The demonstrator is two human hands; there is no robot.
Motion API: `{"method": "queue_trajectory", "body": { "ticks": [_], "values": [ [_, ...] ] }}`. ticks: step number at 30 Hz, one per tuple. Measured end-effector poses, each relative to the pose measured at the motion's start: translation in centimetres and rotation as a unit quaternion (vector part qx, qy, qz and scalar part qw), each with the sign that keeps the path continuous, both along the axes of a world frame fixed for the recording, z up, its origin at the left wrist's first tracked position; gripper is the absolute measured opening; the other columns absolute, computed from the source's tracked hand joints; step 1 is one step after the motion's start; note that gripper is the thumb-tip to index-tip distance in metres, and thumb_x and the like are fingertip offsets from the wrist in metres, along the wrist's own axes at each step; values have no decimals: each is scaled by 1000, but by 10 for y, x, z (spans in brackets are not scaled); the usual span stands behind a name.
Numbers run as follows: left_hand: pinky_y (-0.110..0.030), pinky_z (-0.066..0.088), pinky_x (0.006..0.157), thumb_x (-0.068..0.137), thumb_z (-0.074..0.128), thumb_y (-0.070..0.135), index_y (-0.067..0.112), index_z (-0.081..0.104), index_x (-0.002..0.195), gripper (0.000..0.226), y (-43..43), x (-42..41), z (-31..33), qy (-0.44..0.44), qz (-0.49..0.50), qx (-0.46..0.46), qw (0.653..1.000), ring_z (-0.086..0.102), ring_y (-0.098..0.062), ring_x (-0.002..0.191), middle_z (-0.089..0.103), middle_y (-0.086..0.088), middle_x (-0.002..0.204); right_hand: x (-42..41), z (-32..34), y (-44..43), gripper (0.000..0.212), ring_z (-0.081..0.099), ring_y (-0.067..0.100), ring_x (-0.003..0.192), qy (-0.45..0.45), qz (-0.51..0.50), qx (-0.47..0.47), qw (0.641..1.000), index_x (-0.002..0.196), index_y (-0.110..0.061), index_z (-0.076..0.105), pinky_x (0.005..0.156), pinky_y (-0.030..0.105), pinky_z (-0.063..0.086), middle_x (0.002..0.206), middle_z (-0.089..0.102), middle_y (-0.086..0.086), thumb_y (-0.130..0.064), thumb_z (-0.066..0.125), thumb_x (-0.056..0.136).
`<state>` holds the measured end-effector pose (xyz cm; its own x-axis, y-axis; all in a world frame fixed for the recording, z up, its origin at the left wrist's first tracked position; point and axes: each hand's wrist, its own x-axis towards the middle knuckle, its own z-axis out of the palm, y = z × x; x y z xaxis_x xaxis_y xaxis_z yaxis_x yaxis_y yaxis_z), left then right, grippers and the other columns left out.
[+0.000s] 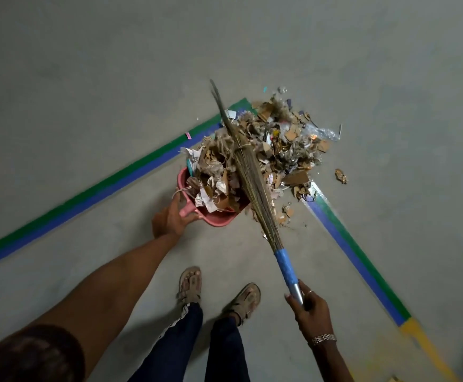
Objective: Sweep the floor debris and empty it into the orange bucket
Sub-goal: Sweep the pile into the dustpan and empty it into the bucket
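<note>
Mid-frame: a pile of debris (277, 144) of cardboard scraps, paper and plastic, heaped where two green-and-blue floor stripes (109, 186) meet, part of it already loaded into a pink dustpan (213, 219) just left of centre. Left hand (169, 219) closed around the dustpan handle, holding the pan down on the floor. Right hand (307, 304) at lower right, wrapped shut on the silver end of the broom (252, 177), whose bristles lie diagonally across the pile towards the upper middle. No orange bucket in view. Step in hand, by the look of it: drawing more debris into the pan. Best done with short, low strokes pulled towards the pan mouth, pan lip kept flat and pressed to the floor so scraps cannot slip under. Worth gathering the stray piece (341, 176) to the right of the pile and the crumbs (286, 213) below it. Pan looks heaped already; likely wiser to stop loading soon and carry it level, broom pinning the load against spills.
</note>
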<state>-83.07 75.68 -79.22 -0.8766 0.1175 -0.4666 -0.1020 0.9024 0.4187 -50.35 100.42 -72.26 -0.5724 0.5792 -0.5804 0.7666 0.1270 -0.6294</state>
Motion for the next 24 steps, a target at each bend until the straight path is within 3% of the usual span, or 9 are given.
{"method": "queue_trajectory", "body": {
  "ticks": [3,6,10,14,16,20,24],
  "values": [
    [-45,56,84,61,71,84,49,27,146,101,-31,-8,25,-11,48,48,998,68,-36,104,70,-5,118,-20,46,-15,29,53,-2,53,21,24,15,999,116,-31,70,56,20,43,57,60,-19,-30,75,88],
    [-43,56,84,62,73,82,46,26,151,107,-60,-7,70,10,57,42,997,68,-37,103,71,-7,115,-35,87,-25,20,52,0,49,49,56,32,997,109,-41,68,53,23,43,53,59,-20,-33,71,90],
    [-38,51,82,70,71,77,40,27,153,101,-90,3,138,12,68,-28,997,65,-37,106,69,-11,120,-42,118,-40,14,50,8,45,43,120,57,990,82,-48,63,46,38,47,50,56,-8,-39,69,91],
    [-39,50,85,70,70,79,38,26,154,104,-113,29,180,24,98,-40,994,63,-37,110,67,-13,125,-40,140,-45,3,47,8,42,56,167,73,982,87,-48,65,44,41,47,49,50,-6,-49,66,88],
    [-39,49,86,70,70,78,37,26,155,104,-123,44,192,24,118,-45,992,62,-37,111,66,-14,127,-39,151,-46,14,47,7,41,62,189,69,978,92,-43,68,43,40,47,49,50,-4,-55,64,86],
    [-41,51,88,67,71,79,38,22,155,109,-147,79,220,37,180,-42,982,63,-39,110,66,-16,126,-40,166,-47,18,52,12,37,66,236,45,968,106,-28,71,39,34,45,48,55,0,-38,70,90],
    [-43,54,86,58,70,87,42,21,152,116,-187,116,214,48,251,-36,966,66,-38,105,69,-14,120,-43,168,-46,27,53,17,36,72,296,15,952,111,-16,72,36,30,45,46,55,3,-36,68,92]
  ]
}}
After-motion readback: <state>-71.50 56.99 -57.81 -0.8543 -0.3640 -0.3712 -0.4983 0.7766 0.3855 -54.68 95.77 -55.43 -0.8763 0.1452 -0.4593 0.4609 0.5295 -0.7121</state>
